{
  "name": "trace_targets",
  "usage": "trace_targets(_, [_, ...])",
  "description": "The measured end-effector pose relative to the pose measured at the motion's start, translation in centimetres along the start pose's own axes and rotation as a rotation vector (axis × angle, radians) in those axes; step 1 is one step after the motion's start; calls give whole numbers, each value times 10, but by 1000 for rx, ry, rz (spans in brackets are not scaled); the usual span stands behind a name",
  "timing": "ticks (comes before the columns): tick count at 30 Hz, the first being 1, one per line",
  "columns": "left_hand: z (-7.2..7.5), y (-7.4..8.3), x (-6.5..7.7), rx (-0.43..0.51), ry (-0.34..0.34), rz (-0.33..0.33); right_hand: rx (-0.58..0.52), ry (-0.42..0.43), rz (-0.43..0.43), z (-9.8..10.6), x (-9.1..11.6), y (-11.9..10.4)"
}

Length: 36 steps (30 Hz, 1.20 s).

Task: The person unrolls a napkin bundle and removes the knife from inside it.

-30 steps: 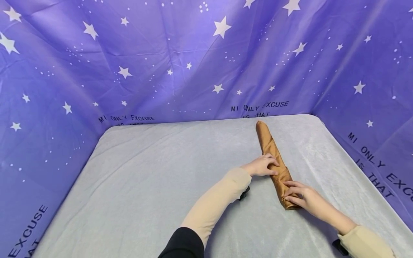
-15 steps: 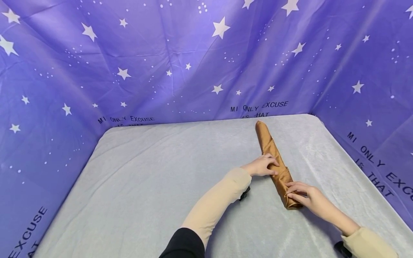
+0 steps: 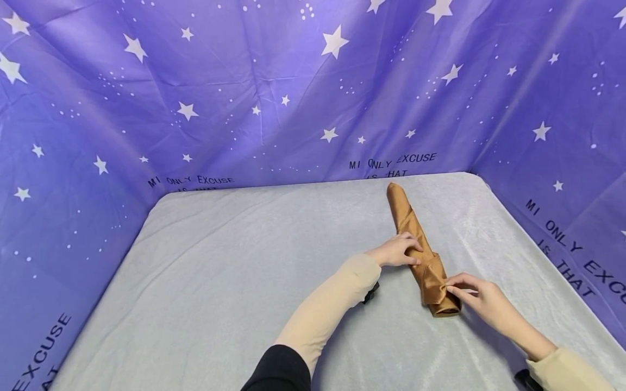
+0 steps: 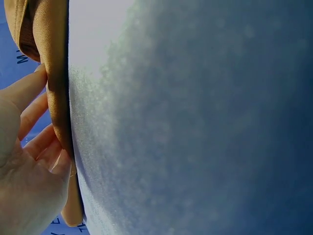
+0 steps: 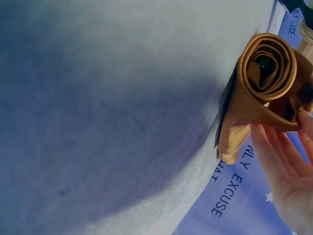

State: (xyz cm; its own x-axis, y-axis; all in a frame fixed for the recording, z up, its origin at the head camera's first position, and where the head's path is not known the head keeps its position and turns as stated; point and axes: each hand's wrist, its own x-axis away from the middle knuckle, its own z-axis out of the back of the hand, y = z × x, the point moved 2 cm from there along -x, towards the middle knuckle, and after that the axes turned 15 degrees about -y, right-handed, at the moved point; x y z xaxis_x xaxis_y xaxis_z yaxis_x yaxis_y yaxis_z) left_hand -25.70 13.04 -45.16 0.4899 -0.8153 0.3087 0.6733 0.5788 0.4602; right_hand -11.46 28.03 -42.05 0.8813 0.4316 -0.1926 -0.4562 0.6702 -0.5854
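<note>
A shiny brown cloth [image 3: 409, 224], rolled into a long tube, lies slantwise on the grey table cover. At its near end the spiral of rolled layers [image 5: 269, 66] shows in the right wrist view. My left hand [image 3: 393, 251] rests on the middle of the roll, its fingers lightly bent against the fabric; the left wrist view shows the fingertips touching the cloth [image 4: 51, 58]. Between thumb and fingers my right hand [image 3: 484, 301] pinches a loose flap [image 3: 432, 285] near the near end, lifted away from the roll.
Grey plush fabric [image 3: 220, 282] covers the table. Purple curtains [image 3: 274, 81] with white stars and printed words hang behind it and at both sides. The table's far edge [image 3: 313, 183] lies close to the roll's far end.
My right hand has drawn the pinched flap slightly to the right and up, opening it from the roll and baring the spiral end. The left hand has stayed in place.
</note>
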Motion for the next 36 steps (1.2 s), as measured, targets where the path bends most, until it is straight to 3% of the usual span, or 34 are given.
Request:
trace_targets(7, [2, 1, 3, 13, 3, -3, 79, 107, 10, 1, 0, 4])
trace_targets(13, [3, 3, 5, 12, 2, -2, 116, 135, 1, 3, 0, 7])
trace_targets(23, [-3, -8, -10, 44, 0, -6, 121, 163, -53, 9, 5, 10])
trace_targets(29, [2, 4, 7, 24, 9, 0, 147, 166, -53, 12, 9, 13])
trace_targets(36, [2, 4, 7, 26, 11, 1, 193, 168, -75, 15, 12, 17])
